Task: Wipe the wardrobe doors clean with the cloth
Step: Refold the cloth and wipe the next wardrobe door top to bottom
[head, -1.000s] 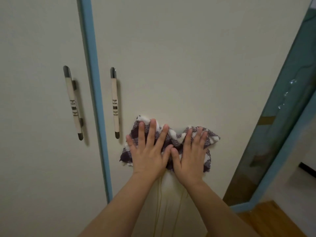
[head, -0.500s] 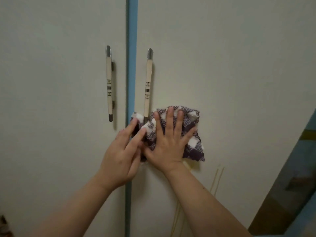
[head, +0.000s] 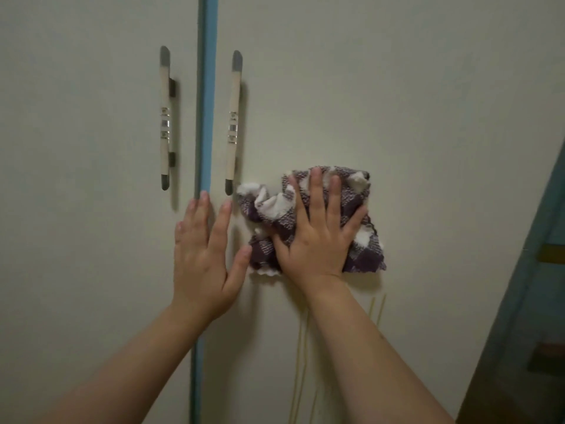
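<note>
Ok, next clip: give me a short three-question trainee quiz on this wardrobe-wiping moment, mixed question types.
1. True or false: both hands press the purple-and-white checked cloth against the door.
2. Multiple choice: the left hand lies over A) the left cream bar handle, B) the blue vertical strip between the cream wardrobe doors, C) the cloth.
3. Fill in: the cloth sits below and to the ___ of the right cream bar handle.

Key
1. False: only the right hand lies flat on it, fingers spread; the left hand is beside it, thumb close to the cloth's edge.
2. B
3. right
</note>
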A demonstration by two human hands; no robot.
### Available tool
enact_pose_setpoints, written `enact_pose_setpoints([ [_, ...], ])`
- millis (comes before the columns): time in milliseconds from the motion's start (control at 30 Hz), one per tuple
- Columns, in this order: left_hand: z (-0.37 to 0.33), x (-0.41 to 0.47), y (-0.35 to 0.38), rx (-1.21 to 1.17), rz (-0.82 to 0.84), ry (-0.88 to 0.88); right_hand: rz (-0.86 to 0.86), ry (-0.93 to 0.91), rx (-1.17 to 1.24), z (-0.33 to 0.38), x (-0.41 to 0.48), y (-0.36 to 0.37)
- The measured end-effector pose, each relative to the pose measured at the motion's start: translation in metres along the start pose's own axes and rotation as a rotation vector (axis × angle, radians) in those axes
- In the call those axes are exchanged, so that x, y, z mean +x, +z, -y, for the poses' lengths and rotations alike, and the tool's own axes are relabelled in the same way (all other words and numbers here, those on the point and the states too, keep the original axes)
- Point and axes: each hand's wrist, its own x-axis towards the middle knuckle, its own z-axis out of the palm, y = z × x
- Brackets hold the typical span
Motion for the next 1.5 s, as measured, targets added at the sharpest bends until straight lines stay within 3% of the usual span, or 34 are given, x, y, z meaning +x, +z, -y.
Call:
enact_pose_setpoints([
  [133, -0.019, 0.004, 0.016, -0.004, -0.027, -0.233, -0.066, 0.136, 0.046, -0.058, -0.006, -0.012],
  [300, -0.026, -0.001, 0.021, -0.041, -0.066, -0.263, -0.222, 0.292, 0.130, -0.127, -0.017, -0.030],
  [433, -0.021, -0.010, 0.024, -0.116, -0.061, -0.283, -0.241, 0.454, 0.152, -0.168, -0.034, -0.035],
  [700, -0.007, -0.036, 0.035, -0.302, -0.116, -0.229, -0.225, 0.653, 0.193, -0.177, -0.090, -0.029],
  [800, -0.005, -0.039, 0.036, -0.546, -0.166, -0.243, -0.213, 0.674, 0.191, -0.168, -0.094, -0.026],
  [900, 0.001, -0.033, 0.033, -0.795, -0.238, -0.303, -0.171, 0.598, 0.159, -0.136, -0.089, -0.017],
  [1000, 0.010, -0.031, 0.030, -0.961, -0.185, -0.338, -0.115, 0.471, 0.110, -0.088, -0.084, -0.001],
  [1133, 0.013, -0.041, 0.029, -0.883, -0.086, -0.242, -0.077, 0.306, 0.094, -0.021, -0.077, 0.016],
  [1367, 0.014, -0.063, 0.026, -0.716, -0.087, -0.178, 0.055, 0.123, 0.070, 0.066, -0.065, 0.033],
  [1500, 0.023, -0.084, 0.024, -0.301, -0.168, -0.063, 0.102, 0.008, -0.019, 0.092, -0.079, 0.043],
])
